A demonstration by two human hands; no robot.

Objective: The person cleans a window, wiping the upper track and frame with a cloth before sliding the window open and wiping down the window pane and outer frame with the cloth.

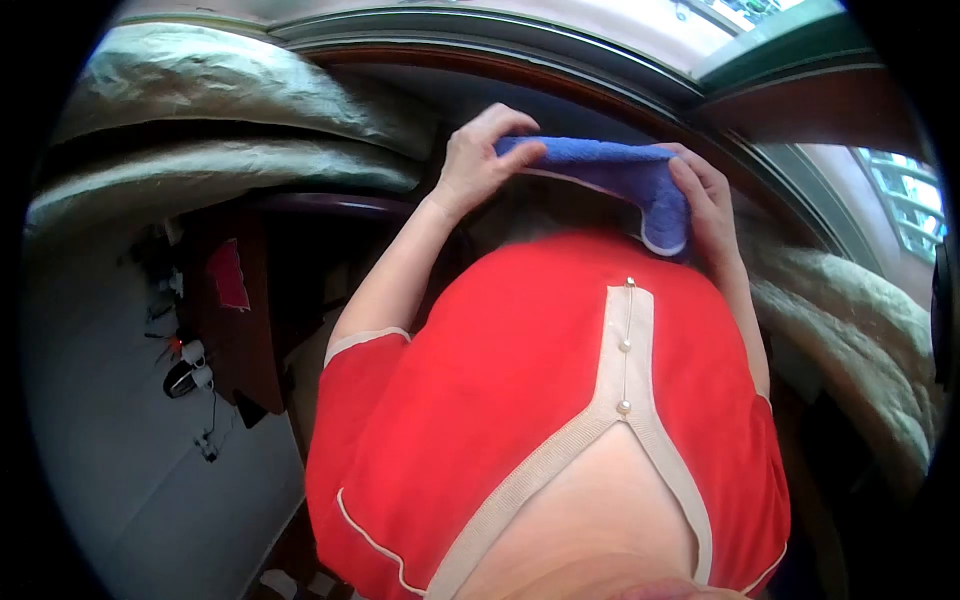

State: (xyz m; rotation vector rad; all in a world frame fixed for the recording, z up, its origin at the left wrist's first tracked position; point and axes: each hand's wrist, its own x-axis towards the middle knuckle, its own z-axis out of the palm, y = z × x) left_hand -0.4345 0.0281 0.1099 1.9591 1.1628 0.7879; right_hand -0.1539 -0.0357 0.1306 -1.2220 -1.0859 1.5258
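Observation:
A blue cloth [610, 165] with a pale edge is stretched between my two hands, in front of my red top. My left hand [485, 155] is closed on its left end, with thumb and fingers pinching the fabric. At the other end, my right hand [705, 200] grips the cloth near its corner. The right part of the cloth hangs down in a folded flap [665, 225] beside that hand. Some fingers of my right hand are hidden behind the fabric.
A window frame [500, 35] runs across the top, beyond my hands. Pale curtains [230, 85] hang bunched at the left, with another curtain [850, 330] at the right. At far left, a pink-red piece [228, 275] lies on a brown surface [245, 355], near plugs [195, 355] and cords.

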